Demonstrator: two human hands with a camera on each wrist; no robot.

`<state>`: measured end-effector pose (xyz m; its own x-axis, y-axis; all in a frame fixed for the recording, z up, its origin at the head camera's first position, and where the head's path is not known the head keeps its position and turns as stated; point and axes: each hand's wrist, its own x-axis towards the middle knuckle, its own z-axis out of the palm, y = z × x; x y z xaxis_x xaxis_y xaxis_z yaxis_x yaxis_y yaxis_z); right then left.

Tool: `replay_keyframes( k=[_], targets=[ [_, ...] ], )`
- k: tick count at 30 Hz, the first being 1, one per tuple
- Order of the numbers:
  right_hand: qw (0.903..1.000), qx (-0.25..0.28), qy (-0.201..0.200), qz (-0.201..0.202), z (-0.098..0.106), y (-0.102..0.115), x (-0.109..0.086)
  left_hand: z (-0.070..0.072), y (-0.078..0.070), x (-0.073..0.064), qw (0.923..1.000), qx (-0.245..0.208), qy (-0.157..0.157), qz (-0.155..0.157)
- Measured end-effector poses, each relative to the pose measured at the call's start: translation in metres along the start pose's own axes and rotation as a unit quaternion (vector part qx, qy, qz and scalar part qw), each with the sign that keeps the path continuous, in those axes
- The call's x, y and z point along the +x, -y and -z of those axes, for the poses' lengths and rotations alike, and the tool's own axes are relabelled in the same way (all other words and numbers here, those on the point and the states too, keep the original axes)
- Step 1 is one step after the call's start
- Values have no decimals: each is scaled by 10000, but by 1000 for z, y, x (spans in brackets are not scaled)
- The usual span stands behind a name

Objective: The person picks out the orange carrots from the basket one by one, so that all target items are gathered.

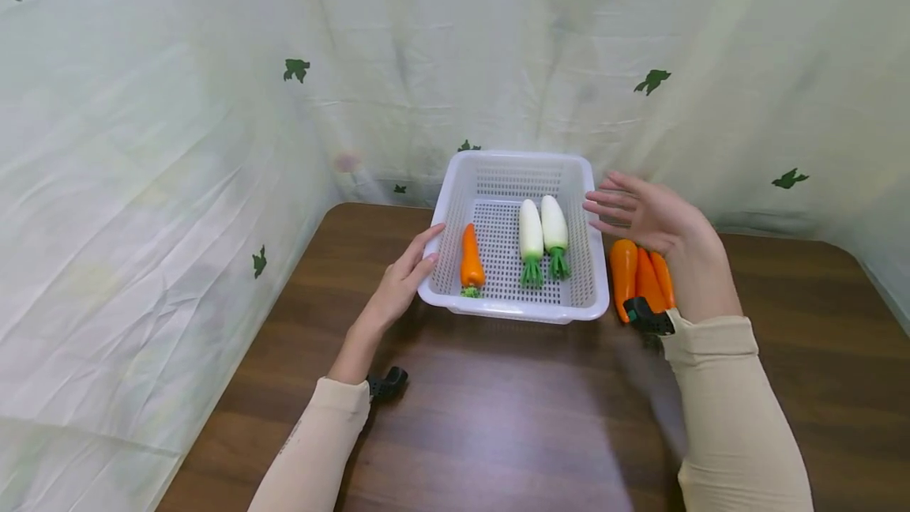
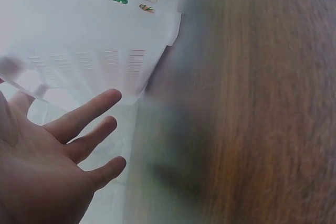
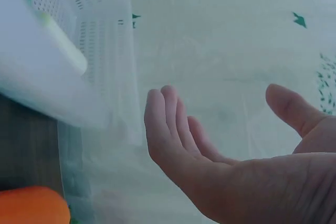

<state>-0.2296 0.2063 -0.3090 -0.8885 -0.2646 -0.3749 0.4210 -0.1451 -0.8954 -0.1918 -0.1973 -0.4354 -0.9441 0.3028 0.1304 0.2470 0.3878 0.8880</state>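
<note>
A white plastic basket [image 1: 515,310] stands on the brown table, holding one orange carrot [image 1: 472,259] on its left side and two white radishes [image 1: 531,235] with green tops right of its middle. At the basket's left rim is my left hand [image 1: 400,283], its thumb and forefinger touching the edge. The left wrist view shows the other fingers straight and spread beside the basket wall. Just beyond the right rim, my right hand [image 1: 657,216] is raised with extended fingers and holds nothing. Below it lie orange carrots [image 1: 626,275], partly hidden by the right wrist.
A pale curtain [image 1: 498,46] with green leaf prints hangs behind the table and along its left side. The wooden tabletop [image 1: 490,409] stretches in front of the basket. A black strap [image 1: 387,383] is on the left wrist, another [image 1: 645,317] on the right.
</note>
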Motion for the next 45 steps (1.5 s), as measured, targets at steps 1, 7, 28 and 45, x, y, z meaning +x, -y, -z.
replay_keyframes(
  k=[1, 7, 28, 45],
  targets=[
    [9999, -55, 4, -88, -5, 4, 5, 1, 0, 0, 10000, -10, -3, 9],
    [9983, -176, -50, -550, -26, 22, 27, 2, 0, -2, 10000, -2, 7, 53],
    [9859, -761, 482, -1411, -96, -18, 88, 0, -2, -1, 10000, 44, -57, 62],
    [9423, -2254, 1097, -2220, -134, -33, 110, 4, -2, -3, 9999, 117, 0, 79]
  ],
)
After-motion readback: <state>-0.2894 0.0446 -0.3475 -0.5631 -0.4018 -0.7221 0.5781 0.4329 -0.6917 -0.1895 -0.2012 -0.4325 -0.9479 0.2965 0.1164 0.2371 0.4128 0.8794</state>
